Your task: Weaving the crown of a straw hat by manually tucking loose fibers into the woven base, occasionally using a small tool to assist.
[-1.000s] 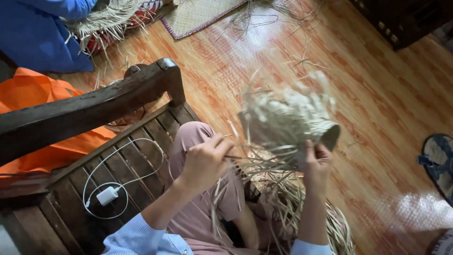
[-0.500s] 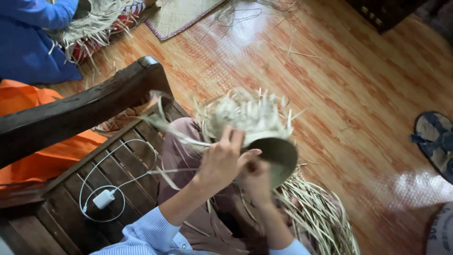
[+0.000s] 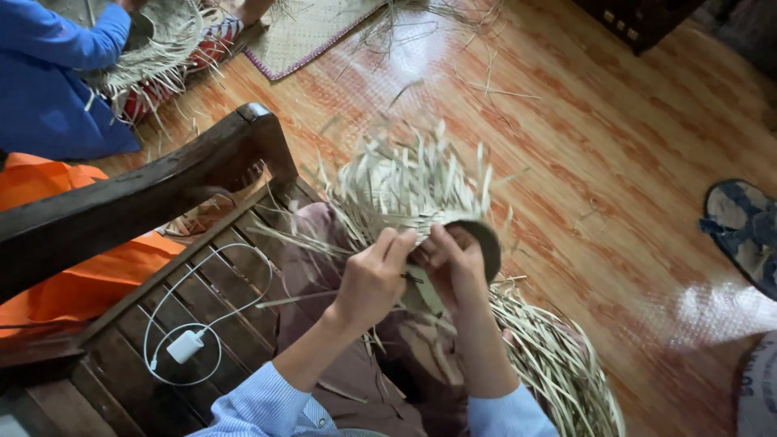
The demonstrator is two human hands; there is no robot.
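A half-woven piece of pale straw (image 3: 405, 182) with many loose strip ends sticking up sits over a dark round form (image 3: 486, 243) above my lap. My left hand (image 3: 374, 275) pinches straw strips at the woven edge. My right hand (image 3: 457, 267) grips the same edge right beside it, fingers against the dark form. A bundle of loose straw strips (image 3: 558, 364) hangs down by my right leg.
I sit on a dark wooden slatted bench (image 3: 121, 202) with a white charger and cable (image 3: 186, 344) on it. Orange cloth (image 3: 81, 275) lies behind the armrest. A person in blue (image 3: 48, 73) weaves straw at top left. A woven mat (image 3: 312, 28) and a sandal (image 3: 745, 231) lie on the wooden floor.
The woven piece came down and left toward my lap and turned. My hands, apart a second ago, have come together on its edge.
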